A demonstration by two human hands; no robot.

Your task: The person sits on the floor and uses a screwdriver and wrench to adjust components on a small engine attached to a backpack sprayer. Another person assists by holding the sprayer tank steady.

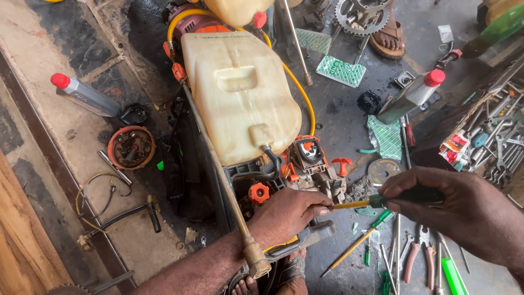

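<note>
R hand (458,205) fist-gripped on screwdriver (382,201) w/ dark-green handle, yellow shaft pointing left. L hand (292,213) fingers pinching shaft tip, resting on sprayer engine (314,164) below cream tank (237,93). Pliers (419,252), spanners (499,145), oil bottle (412,95) on floor nearby.

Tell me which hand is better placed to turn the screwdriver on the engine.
Right, probably. The right hand grips the screwdriver by its dark green handle, while the left hand only pinches the shaft beside the engine.
</note>
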